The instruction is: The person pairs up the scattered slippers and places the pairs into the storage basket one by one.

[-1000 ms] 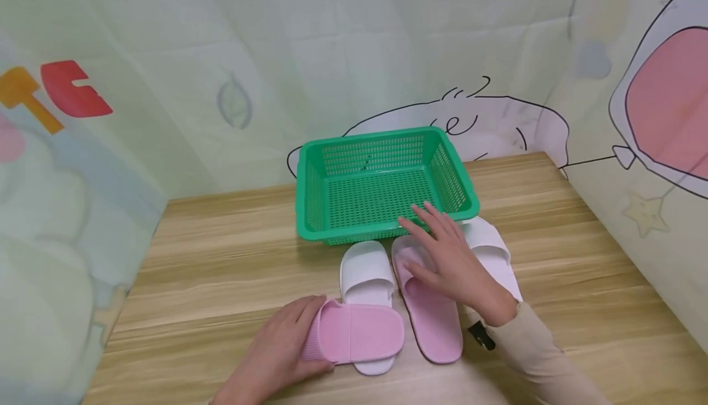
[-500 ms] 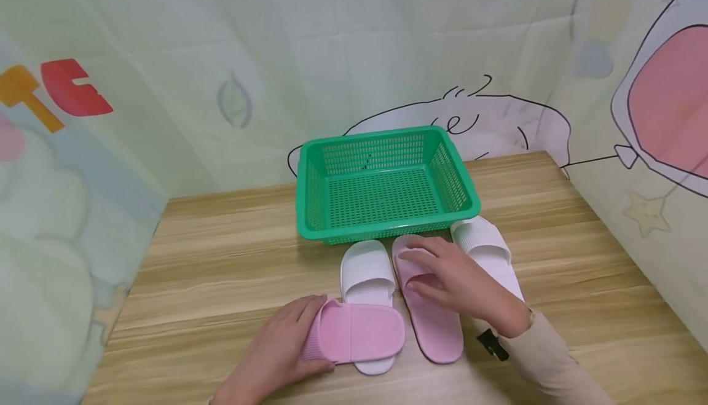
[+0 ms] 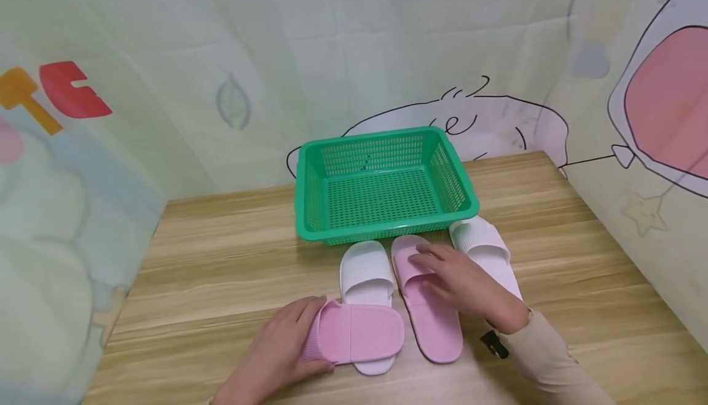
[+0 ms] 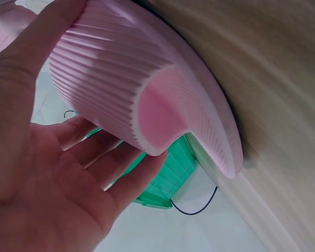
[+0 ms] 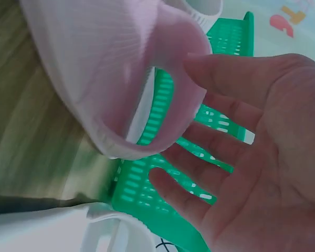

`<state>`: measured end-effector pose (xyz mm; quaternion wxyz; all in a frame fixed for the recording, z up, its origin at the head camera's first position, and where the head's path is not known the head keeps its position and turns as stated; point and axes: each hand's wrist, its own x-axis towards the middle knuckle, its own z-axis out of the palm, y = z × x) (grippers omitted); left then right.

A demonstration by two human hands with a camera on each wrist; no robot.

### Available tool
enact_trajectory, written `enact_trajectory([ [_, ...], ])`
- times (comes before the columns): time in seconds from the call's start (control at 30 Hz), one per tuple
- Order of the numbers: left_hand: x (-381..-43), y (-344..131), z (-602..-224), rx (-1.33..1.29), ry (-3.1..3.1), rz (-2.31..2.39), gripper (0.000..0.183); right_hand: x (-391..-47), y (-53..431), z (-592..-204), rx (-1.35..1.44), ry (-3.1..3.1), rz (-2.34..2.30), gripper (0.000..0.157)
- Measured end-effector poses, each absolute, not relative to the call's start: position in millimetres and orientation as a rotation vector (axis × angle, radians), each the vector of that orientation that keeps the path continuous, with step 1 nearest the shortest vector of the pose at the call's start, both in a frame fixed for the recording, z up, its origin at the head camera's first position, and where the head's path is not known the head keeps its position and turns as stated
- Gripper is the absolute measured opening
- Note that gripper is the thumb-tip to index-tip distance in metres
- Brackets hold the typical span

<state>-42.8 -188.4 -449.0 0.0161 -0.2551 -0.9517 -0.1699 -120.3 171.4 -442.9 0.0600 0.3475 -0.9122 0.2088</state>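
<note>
My left hand [image 3: 279, 345] holds a pink slipper [image 3: 365, 334] at its ribbed strap. This slipper lies sideways across a white slipper [image 3: 367, 270]. In the left wrist view the thumb is along one side of the strap [image 4: 102, 68], the fingers on the other. My right hand [image 3: 470, 282] is over the second pink slipper [image 3: 434, 325], which points toward the basket. Its fingers are loosely bent and spread by the strap. In the right wrist view the thumb tip overlaps the strap's edge [image 5: 181, 39]; contact is hard to tell.
A green plastic basket [image 3: 381, 233] stands behind the slippers, with nothing in it. Another white slipper [image 3: 492, 263] lies right of the right hand, partly hidden by it. A small black object [image 3: 494, 345] shows by the right wrist. Printed cloth [image 3: 221, 55] walls the wooden table [image 3: 221, 270].
My right hand has lowered from above the basket's front rim to the right-hand pink slipper's strap. The left hand and its slipper look unmoved.
</note>
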Motion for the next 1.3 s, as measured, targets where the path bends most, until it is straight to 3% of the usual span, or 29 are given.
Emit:
enact_trajectory([
  [0.8, -45.1, -186.8, -449.1, -0.795, -2.951, -0.532, 0.099, -119.4, 181.7, -442.7, 1.046, -2.739, 0.628, 0.037],
  [0.93, -44.9, -187.0, -449.0, -0.789, -2.96, -0.529, 0.099, -118.3, 186.0, -442.7, 1.099, -2.681, 0.626, 0.049],
  [1.17, -44.4, -186.9, -449.0, -0.796, -2.943, -0.528, 0.098, -116.0, 187.8, -440.9, 1.132, -2.737, 0.593, 0.09],
  [1.3, -44.2, -186.9, -449.3, -0.794, -2.941, -0.535, 0.098, -114.1, 187.9, -441.9, 1.127, -2.805, 0.586, 0.096],
])
